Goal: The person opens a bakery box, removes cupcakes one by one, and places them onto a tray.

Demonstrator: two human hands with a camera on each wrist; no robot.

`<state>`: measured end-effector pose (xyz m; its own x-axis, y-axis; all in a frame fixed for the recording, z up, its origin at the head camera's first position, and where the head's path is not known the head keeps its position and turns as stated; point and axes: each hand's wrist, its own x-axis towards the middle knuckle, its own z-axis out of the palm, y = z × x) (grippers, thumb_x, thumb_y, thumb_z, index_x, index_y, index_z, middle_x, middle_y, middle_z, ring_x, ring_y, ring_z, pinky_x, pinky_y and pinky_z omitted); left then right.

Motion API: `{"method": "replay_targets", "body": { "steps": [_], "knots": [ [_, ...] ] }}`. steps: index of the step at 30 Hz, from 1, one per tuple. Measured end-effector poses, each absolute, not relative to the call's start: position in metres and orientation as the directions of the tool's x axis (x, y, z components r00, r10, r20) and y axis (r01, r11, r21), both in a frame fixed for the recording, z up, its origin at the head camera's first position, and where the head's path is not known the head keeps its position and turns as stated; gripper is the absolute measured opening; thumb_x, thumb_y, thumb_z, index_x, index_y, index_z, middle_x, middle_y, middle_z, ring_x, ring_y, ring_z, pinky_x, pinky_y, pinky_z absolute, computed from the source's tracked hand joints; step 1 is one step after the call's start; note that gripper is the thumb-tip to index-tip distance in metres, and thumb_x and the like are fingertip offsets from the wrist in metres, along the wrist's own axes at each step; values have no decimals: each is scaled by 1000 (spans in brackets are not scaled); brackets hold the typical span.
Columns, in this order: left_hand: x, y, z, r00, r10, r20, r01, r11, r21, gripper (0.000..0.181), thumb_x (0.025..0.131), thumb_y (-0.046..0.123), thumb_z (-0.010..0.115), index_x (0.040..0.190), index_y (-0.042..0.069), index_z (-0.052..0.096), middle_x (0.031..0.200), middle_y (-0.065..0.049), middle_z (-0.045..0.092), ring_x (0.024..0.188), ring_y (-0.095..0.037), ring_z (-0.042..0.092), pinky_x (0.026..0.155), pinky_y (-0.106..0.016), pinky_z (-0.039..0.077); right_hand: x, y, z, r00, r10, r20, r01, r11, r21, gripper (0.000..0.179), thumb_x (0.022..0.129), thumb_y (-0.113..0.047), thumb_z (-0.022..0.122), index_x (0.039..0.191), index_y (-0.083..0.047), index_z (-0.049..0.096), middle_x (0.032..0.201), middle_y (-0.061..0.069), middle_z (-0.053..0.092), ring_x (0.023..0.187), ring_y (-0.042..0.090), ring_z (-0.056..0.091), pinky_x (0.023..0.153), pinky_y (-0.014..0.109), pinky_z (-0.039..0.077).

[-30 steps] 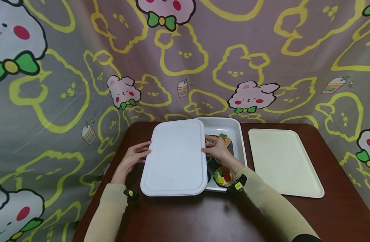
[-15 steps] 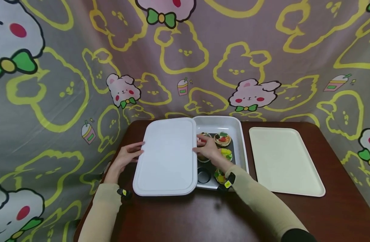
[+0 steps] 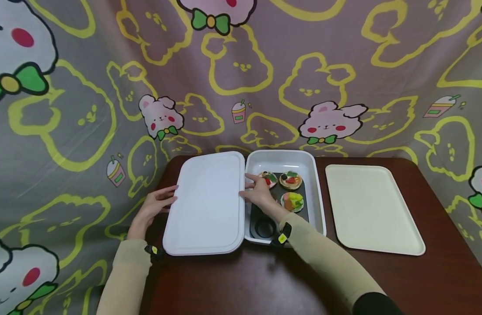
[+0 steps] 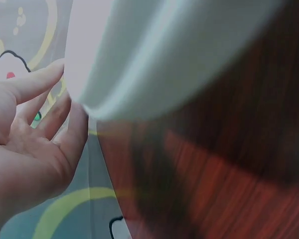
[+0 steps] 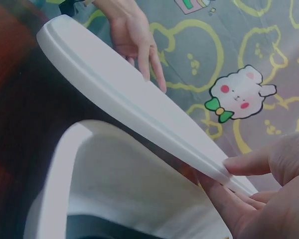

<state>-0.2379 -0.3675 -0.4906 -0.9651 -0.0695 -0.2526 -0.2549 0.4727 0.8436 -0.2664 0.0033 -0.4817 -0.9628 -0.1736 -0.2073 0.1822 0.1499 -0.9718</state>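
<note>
A white rectangular lid (image 3: 205, 205) is held flat between both hands, to the left of a white box (image 3: 318, 192). My left hand (image 3: 156, 205) grips the lid's left edge, its fingertips at the rim in the left wrist view. On the opposite edge, my right hand (image 3: 262, 194) pinches the rim between thumb and fingers. In the right wrist view the lid (image 5: 124, 94) is raised above the box wall (image 5: 60, 174). Inside the open box lies a dark muffin pan (image 3: 278, 189) with topped tarts (image 3: 290, 180). My right hand and forearm hide part of the pan.
A cream tray (image 3: 374, 210) lies flat on the brown table (image 3: 241, 284), right of the box. Behind and to the left hangs a patterned curtain (image 3: 264, 65) close to the table's edges. One front cup (image 3: 265, 227) of the pan holds no tart.
Both hands have moved left with the lid, sliding it off from over the box. More of the muffin pan and tarts is uncovered. The cream tray stays put.
</note>
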Motion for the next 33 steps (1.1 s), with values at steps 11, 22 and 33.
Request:
{"method": "replay_targets", "body": {
  "steps": [11,22,33],
  "knots": [
    [-237,-377,-500,-962,-115,-248,-270,533,801,55,110,24,68,162,13,56,164,-27,54,126,-30,67,94,-31,61,-264,-23,-488,-985,-146,-93,48,286,-957,75,93,6,77,162,-4,52,111,22,79,78,20,72,64,24,57],
    [-239,-377,-504,-962,-126,-242,-271,529,804,54,110,21,66,162,7,54,173,-25,44,156,-44,46,125,-58,46,-264,-33,-490,-974,-209,83,-161,389,-907,66,90,6,74,154,4,59,108,25,79,95,30,74,73,26,57],
    [-244,-369,-508,-957,-189,-220,-289,554,781,61,110,26,65,165,6,48,179,-24,32,169,-44,24,136,-63,29,-302,-60,-574,-910,-366,194,-393,613,-685,76,100,-22,73,164,5,44,150,33,65,134,41,69,112,50,60]
  ]
}}
